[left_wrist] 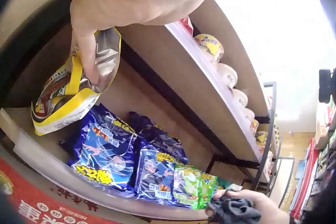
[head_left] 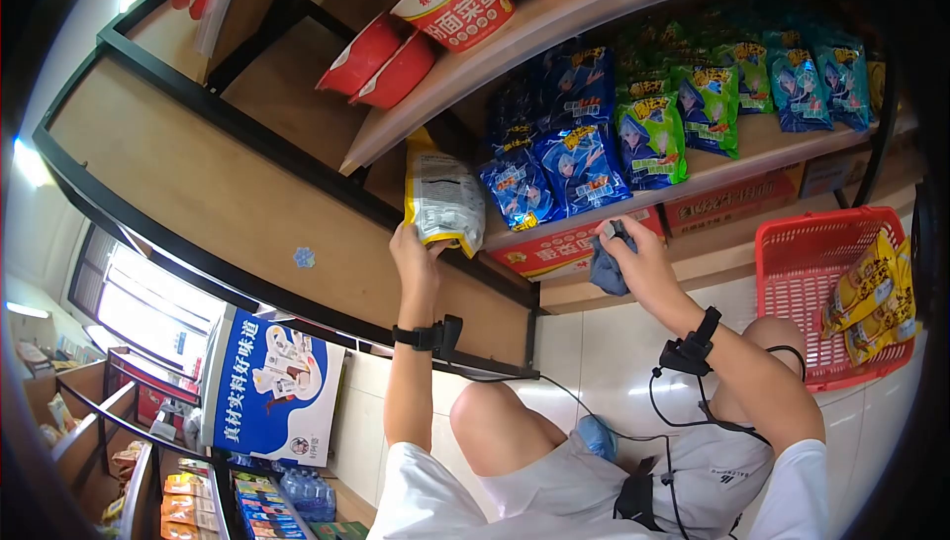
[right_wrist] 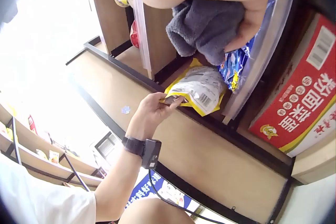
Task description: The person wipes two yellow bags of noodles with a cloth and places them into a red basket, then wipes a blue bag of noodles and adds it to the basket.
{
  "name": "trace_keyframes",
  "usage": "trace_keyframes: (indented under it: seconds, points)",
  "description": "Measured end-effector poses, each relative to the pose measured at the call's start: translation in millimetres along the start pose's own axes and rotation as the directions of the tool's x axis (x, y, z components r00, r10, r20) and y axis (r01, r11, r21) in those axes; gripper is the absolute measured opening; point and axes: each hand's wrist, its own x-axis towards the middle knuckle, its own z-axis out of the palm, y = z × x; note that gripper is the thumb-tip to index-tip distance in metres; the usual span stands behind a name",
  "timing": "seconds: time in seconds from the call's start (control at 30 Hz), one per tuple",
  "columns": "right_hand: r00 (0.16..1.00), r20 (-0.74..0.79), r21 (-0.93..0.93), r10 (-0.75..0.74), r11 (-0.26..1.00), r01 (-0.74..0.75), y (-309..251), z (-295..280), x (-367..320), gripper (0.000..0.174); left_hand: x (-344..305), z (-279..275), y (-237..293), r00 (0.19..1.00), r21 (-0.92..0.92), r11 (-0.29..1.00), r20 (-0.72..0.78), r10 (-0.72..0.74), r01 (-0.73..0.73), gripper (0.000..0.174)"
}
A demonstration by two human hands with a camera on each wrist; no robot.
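At the left end of the low shelf, my left hand [head_left: 418, 261] grips the edge of a yellow and silver snack bag [head_left: 442, 198]. In the left wrist view, a finger of that hand passes by the yellow strip at the bag's top [left_wrist: 73, 95]. My right hand [head_left: 645, 263] holds a crumpled dark grey cloth [head_left: 607, 273] in front of the shelf edge. Beside the bag stand blue snack packets [head_left: 579, 169], followed by green packets [head_left: 650, 144] and teal ones further right.
A red basket [head_left: 782, 288] with yellow packets [head_left: 866, 293] in it stands on the floor at right. Red and white noodle tubs [head_left: 460, 5] sit on the shelf above. Red cartons [right_wrist: 304, 87] lie under the packets. A cable hangs from each wrist strap.
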Motion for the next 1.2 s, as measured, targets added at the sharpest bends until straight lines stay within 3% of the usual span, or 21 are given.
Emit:
trace_keyframes:
  seconds: [0.27,0.4,0.5,0.77,0.87,0.97,1.0,1.13,1.2]
  points:
    - [0.991,0.112,0.038,0.079,0.996,-0.083,11.7,5.0,2.0,0.022,-44.7,-35.1,41.2,0.974,-0.168,0.962,0.116,-0.196,0.213,0.034]
    - [0.931,0.273,0.151,0.242,0.945,-0.29,15.6,9.9,-3.2,0.023,-76.3,-36.0,56.7,0.968,-0.227,0.944,0.137,-0.212,0.239,0.041]
    - [0.833,0.39,0.137,0.391,0.871,-0.473,9.5,14.3,-9.6,0.022,-98.8,-42.7,64.5,0.971,-0.266,0.938,0.139,-0.192,0.224,0.04]
    - [0.811,0.453,0.183,0.372,0.851,-0.493,11.2,24.7,-11.7,0.031,-157.7,-43.2,88.0,0.97,-0.262,0.938,0.151,-0.19,0.225,0.04]
    - [0.725,0.469,0.177,0.505,0.75,-0.637,-0.6,15.1,-12.1,0.046,-184.6,-26.1,92.1,0.97,-0.267,0.942,0.19,-0.153,0.201,0.041]
    - [0.723,0.559,0.336,0.406,0.687,-0.645,-14.3,7.0,-12.9,0.047,-209.3,3.7,90.5,0.947,-0.278,0.926,0.264,-0.182,0.255,0.041]
    - [0.703,0.556,0.336,0.444,0.653,-0.678,-21.2,1.4,-15.5,0.053,-213.9,9.1,84.3,0.928,-0.259,0.925,0.32,-0.189,0.277,0.042]
    - [0.803,0.513,0.369,0.305,0.766,-0.527,-14.3,-27.6,-21.5,0.064,-226.7,26.1,55.0,0.888,-0.173,0.953,0.433,-0.153,0.248,0.049]
    - [0.82,0.438,0.316,0.369,0.791,-0.525,-20.1,-47.3,-22.2,0.064,-227.4,36.4,46.0,0.851,-0.138,0.957,0.502,-0.153,0.254,0.053]
